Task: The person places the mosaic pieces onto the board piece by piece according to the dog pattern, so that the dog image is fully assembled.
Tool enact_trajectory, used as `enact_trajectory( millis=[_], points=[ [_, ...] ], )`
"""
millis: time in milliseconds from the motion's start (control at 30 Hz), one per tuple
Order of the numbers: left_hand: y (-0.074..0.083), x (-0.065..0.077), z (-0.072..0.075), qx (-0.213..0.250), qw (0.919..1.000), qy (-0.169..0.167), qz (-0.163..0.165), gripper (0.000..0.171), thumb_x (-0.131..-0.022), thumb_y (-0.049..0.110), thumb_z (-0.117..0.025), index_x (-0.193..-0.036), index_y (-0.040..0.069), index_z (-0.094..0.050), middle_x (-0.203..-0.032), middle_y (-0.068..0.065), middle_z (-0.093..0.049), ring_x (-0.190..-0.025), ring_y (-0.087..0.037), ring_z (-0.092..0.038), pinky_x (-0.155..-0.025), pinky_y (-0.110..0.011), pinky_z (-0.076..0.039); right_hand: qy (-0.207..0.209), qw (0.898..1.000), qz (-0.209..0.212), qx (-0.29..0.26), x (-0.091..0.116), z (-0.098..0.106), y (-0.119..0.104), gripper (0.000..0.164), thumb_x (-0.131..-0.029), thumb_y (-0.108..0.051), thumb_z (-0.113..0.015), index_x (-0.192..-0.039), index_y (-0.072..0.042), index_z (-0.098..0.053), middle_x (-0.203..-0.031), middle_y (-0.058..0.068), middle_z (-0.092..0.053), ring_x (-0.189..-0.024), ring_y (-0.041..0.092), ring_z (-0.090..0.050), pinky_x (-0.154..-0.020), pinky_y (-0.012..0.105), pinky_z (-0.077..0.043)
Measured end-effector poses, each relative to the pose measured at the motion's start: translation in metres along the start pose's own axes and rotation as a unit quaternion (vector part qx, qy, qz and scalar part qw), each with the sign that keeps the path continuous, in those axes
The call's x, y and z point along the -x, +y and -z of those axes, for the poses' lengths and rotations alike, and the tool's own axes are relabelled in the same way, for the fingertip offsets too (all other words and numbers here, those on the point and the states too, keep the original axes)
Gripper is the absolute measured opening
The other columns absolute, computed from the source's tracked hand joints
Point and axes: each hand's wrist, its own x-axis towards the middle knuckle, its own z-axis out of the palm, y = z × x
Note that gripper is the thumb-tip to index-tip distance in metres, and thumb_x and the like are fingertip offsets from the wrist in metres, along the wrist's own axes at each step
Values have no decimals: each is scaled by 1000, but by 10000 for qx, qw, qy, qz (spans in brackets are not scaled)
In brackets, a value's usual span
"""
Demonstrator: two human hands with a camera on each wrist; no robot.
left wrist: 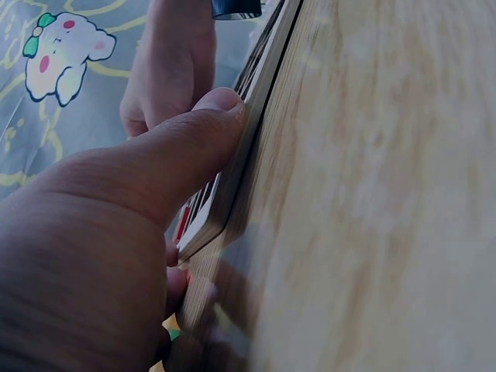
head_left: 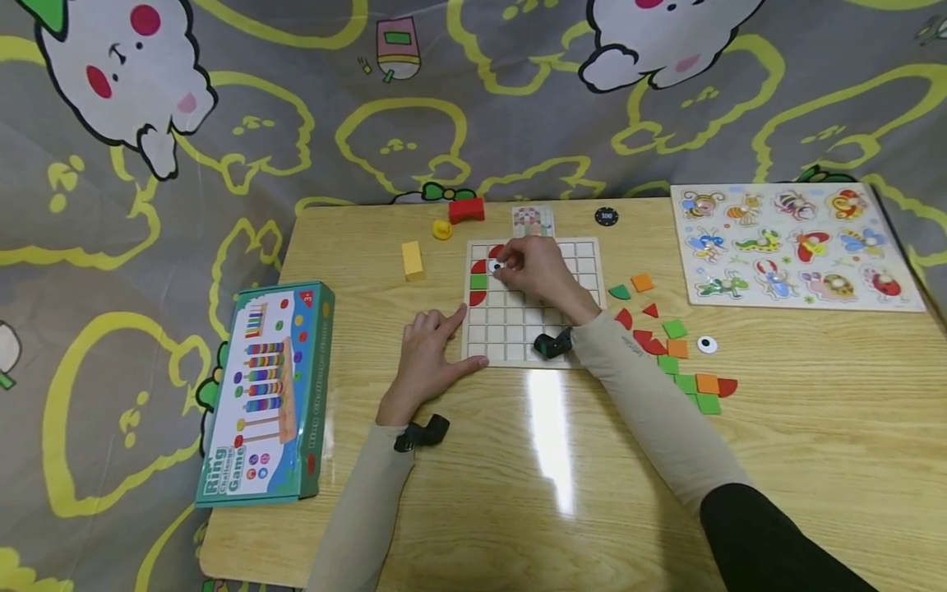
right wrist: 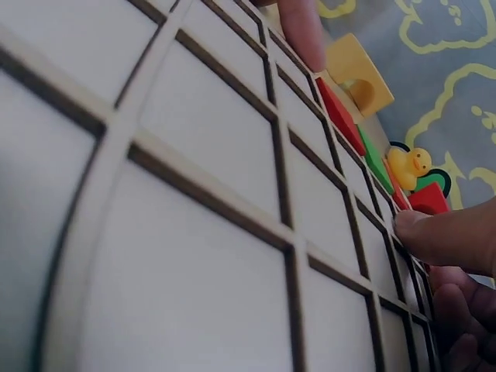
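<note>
A white grid board with square cells lies on the table. Along its left column sit a green square tile and red quarter-round tiles, one of them below the green square. My right hand reaches over the upper left cells, thumb and fingertips pinching a round white eye piece in the second column. In the right wrist view the right thumb is low over the far cells. My left hand rests with fingers spread at the board's lower left corner, its thumb against the edge.
Right of the board lie loose green, orange and red tiles and another eye piece. Behind it are a picture card and a black chip. An insect puzzle, a game box, a duck and blocks surround it.
</note>
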Motion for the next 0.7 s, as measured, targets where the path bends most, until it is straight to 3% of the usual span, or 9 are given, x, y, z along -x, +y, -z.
enact_trajectory(
  millis=[133,267,467,700],
  points=[
    [0,-1,0,-28,10000,-29,4,94,-77,69,-70,-152,22,-40,-92,2,-39,-88,-18,-31,-77,-34,-23,90,9998,61,-138,6,11,4,22,-84,-20,-78,-100,-5,-74,-83,6,-66,-72,19,-60,-68,33,-47],
    [2,0,-1,47,9999,-57,80,94,-76,69,-70,-152,22,-41,-92,2,-38,-89,-17,-31,-77,-34,-22,314,9993,114,-165,28,38,14,22,-86,-21,-77,-100,-5,-74,-84,6,-67,-72,19,-60,-66,30,-47],
    [3,2,-3,68,9999,25,96,94,-76,68,-72,-152,22,-40,-91,3,-38,-88,-17,-31,-77,-34,-22,531,9983,-220,91,86,94,40,20,-87,-25,-77,-100,-10,-75,-83,2,-68,-69,17,-58,-61,23,-43],
    [5,2,-4,146,9999,5,65,94,-77,67,-72,-152,22,-40,-92,2,-39,-89,-17,-31,-78,-35,-20,328,9950,-733,590,166,147,68,19,-87,-25,-77,-100,-12,-76,-82,0,-68,-71,13,-58,-62,21,-43]
  ],
)
